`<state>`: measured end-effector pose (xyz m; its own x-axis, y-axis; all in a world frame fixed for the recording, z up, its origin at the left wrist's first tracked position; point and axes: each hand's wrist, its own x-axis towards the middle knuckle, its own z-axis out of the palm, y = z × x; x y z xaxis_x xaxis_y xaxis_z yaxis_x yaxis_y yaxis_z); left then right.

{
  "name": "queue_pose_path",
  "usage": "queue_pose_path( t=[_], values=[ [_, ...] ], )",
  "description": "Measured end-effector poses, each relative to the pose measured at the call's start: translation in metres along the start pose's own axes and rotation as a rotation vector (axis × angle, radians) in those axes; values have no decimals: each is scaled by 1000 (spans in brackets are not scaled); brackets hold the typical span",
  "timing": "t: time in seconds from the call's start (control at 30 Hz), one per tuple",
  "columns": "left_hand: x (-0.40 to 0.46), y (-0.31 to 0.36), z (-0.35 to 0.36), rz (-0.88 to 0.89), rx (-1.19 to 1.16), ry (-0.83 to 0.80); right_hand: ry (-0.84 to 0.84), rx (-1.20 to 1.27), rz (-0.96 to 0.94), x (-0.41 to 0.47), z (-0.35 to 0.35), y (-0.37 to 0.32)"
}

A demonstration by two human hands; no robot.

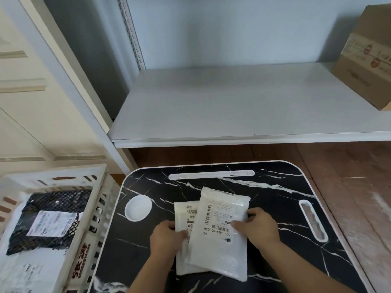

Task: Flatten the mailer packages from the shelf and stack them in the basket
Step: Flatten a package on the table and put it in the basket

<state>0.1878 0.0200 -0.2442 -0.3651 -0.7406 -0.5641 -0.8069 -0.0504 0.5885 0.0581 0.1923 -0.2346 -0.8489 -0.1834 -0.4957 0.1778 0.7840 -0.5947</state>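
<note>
Two white mailer packages lie overlapped on the black marble-pattern table (pixel 264 187). The upper mailer (pixel 220 248), with a barcode label, covers much of the lower mailer (pixel 184 210). My left hand (pixel 167 237) grips the left edge of the lower mailer, thumb on top. My right hand (pixel 257 226) holds the right edge of the upper mailer, with the thumb on its label. The white slatted basket (pixel 96 210) stands to the left of the table and holds a black mesh-pattern mailer (pixel 53 210) on top of white mailers (pixel 31 269).
The white shelf board (pixel 232 102) behind the table is bare except for a cardboard box (pixel 366 58) at its right end. A shelf upright (pixel 69 81) rises at the left. Wooden floor (pixel 349 187) lies to the right of the table.
</note>
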Motion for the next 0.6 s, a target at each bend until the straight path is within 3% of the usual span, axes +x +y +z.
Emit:
queue_pose_path(
  t=[0.17,0.4,0.6],
  values=[
    [-1,-3,3,-65,-333,-169,-31,-241,-164,-16,17,-23],
    [-1,-3,0,-151,-532,-255,-84,-260,-271,-19,31,-32],
    [-12,1,1,59,-173,-321,-97,-278,-218,-19,35,-36]
  ],
)
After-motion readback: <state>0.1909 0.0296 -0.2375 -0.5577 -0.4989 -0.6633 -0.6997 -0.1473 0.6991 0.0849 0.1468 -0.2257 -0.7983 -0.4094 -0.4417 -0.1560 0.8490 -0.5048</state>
